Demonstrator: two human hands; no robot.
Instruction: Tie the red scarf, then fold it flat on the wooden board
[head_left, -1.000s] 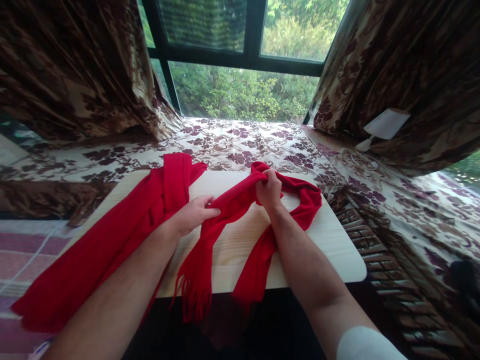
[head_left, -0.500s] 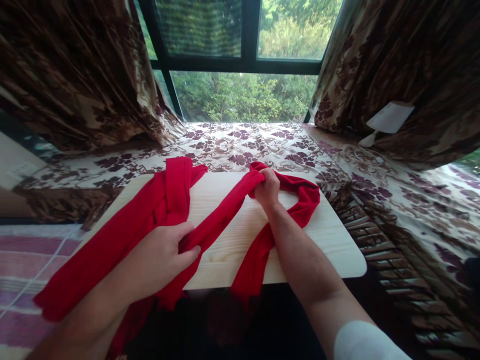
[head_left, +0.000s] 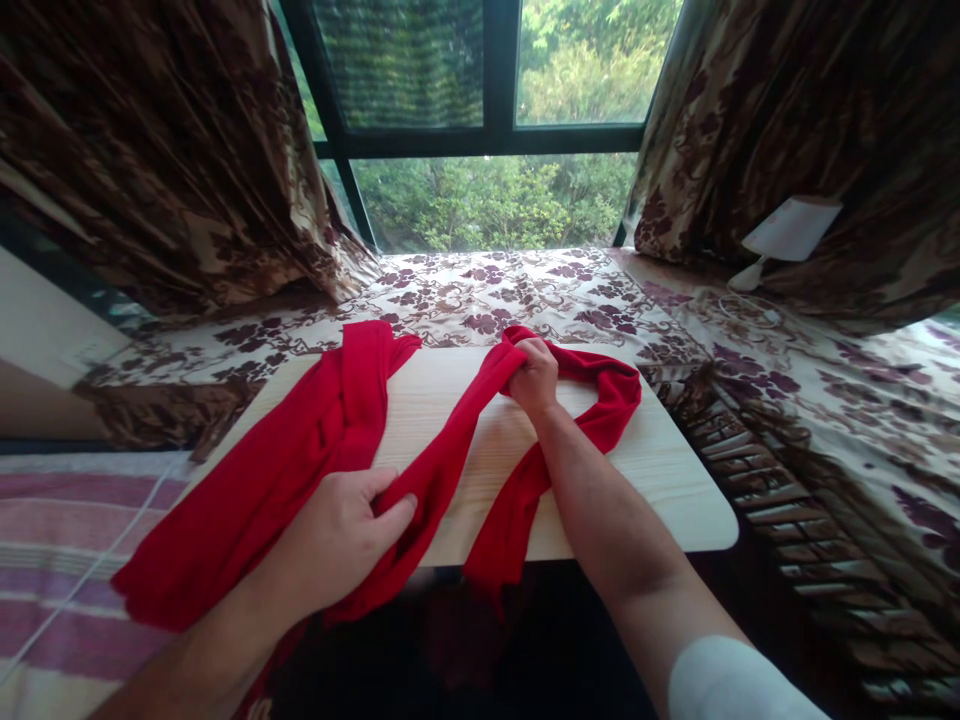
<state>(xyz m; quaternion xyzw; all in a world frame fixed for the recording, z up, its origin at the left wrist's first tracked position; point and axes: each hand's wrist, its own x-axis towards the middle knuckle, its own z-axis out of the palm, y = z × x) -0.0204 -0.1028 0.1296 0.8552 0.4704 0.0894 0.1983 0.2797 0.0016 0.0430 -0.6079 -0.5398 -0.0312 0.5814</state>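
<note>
Looped scarf (head_left: 442,450): gripped at two points above the table (head_left: 667,505).
By the right hand (head_left: 534,378), closed, it is held near the far edge; by the left hand (head_left: 346,535), thumb and fingers closed around it, near the near edge. The span between is angled far-right to near-left; the remainder is looped rightward, beneath the right forearm (head_left: 600,500). The folded scarf (head_left: 281,480) is positioned leftward, nearer the left hand. Count: scarves, two; table, one; hands, two.
</note>
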